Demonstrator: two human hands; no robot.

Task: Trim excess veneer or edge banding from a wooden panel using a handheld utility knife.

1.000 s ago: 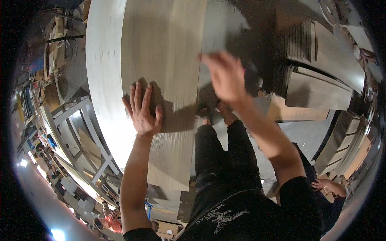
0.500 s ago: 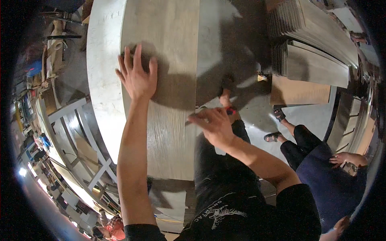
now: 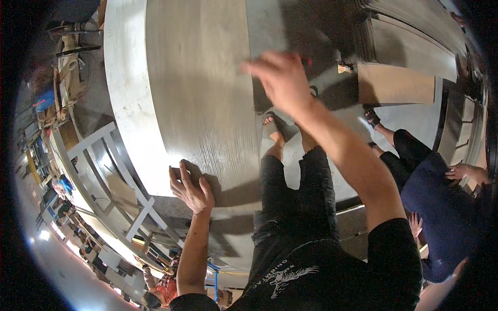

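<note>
A long wood-grain board (image 3: 202, 88) lies on a white work surface (image 3: 127, 78) in front of me. Near the board's close left corner, my left hand (image 3: 192, 193) rests with fingers spread, holding nothing. My right hand (image 3: 282, 83) is over the board's right edge, farther away than the left. Motion smears it; the fingers look curled together, and whatever they hold cannot be made out.
At the right stand stacked wood-grain panels (image 3: 415, 44) and a tan panel (image 3: 397, 85). A person in a dark blue shirt (image 3: 441, 207) is close by on my right. A pale slatted frame (image 3: 116, 160) stands left. Further back is a person in red (image 3: 167, 290).
My left hand has slid back along the board to its near end. My right hand has swept forward along the right edge. The board appears shifted slightly left as my view moves.
</note>
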